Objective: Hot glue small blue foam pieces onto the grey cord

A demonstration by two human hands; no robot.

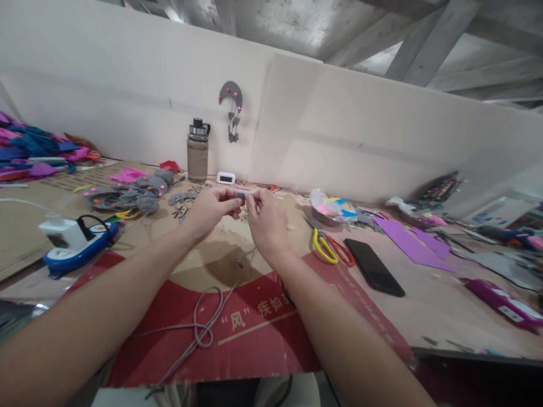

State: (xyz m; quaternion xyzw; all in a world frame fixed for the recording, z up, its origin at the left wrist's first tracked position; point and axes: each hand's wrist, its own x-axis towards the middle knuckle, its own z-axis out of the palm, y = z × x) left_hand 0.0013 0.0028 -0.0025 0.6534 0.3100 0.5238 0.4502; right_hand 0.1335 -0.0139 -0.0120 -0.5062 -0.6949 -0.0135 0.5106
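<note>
Small grey piece (241,195) sat pinched between both hands, held up above the desk (424,305), in front of the water bottle (197,157) and a little to its right. The left hand (212,209) had its grip almost closed on one end, and the right hand (265,220) had its grip almost closed on the other. The work looked about halfway: grey felt shapes (136,195) lay piled left of the bottle, but the grey cord (195,316) lay loose well in front of it, knotted once. Scissors (324,249) and a black phone (373,267) lay far right of the bottle. The desk was brown card, crowded with scraps, under a plain pale wall (339,141) and a bare grey ceiling.
</note>
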